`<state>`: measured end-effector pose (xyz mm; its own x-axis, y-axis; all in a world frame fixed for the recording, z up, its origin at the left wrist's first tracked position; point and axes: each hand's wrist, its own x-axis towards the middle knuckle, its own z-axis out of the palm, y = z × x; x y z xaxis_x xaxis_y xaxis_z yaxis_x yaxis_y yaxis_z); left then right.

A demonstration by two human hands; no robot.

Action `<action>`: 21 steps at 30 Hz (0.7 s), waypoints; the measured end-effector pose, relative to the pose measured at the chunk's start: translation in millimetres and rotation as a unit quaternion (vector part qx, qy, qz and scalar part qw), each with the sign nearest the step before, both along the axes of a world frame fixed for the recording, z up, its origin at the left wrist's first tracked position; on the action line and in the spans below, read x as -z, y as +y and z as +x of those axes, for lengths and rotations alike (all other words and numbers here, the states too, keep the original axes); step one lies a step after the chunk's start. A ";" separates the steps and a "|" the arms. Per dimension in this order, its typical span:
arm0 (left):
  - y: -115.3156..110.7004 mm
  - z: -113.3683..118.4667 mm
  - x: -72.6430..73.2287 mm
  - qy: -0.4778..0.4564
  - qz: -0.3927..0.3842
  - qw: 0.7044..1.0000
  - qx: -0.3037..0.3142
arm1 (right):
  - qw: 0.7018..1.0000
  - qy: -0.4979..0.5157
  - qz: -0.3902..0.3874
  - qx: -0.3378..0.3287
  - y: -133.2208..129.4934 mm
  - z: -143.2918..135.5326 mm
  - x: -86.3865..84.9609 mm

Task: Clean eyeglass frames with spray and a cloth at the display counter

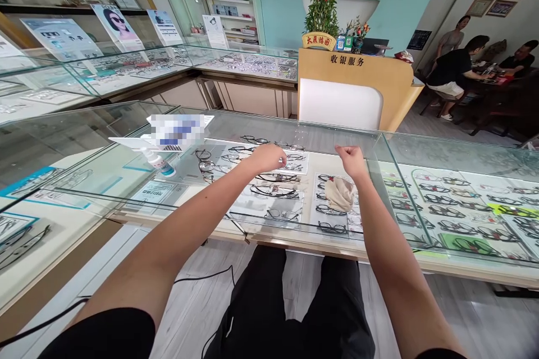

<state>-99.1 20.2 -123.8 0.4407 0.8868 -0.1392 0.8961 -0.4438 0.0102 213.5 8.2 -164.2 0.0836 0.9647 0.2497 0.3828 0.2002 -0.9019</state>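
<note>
My left hand (269,158) is closed over the glass counter, its fingers curled inward. Apart from it, on the right, my right hand (352,159) is also closed, with thumb and finger pinched together. Whatever either hand may hold is too small or hidden to make out. Under the right hand a crumpled beige cloth (340,194) lies on the glass. Rows of eyeglasses (274,190) show beneath and between my forearms, in the display case. Left of my left hand, a white spray bottle (158,162) with a blue band stands tilted in the view.
Behind the bottle is a white box or card (177,129), partly blurred out. The glass counter (362,133) runs across in front of me, with more eyeglasses (455,197) at right. A wooden cashier desk (400,76) stands beyond. Several people sit far right. A black cable (206,276) hangs below.
</note>
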 end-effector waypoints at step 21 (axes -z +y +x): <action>7.9 2.3 -59.5 -0.438 -0.087 0.892 -0.065 | 0.996 0.073 0.017 -0.043 -3.5 -15.4 -7.9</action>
<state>-96.8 28.0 -64.3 0.3440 0.9365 0.0673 0.5540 -0.2603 0.7908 198.1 4.7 -156.3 0.0400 0.9609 0.2739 0.2278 0.2582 -0.9389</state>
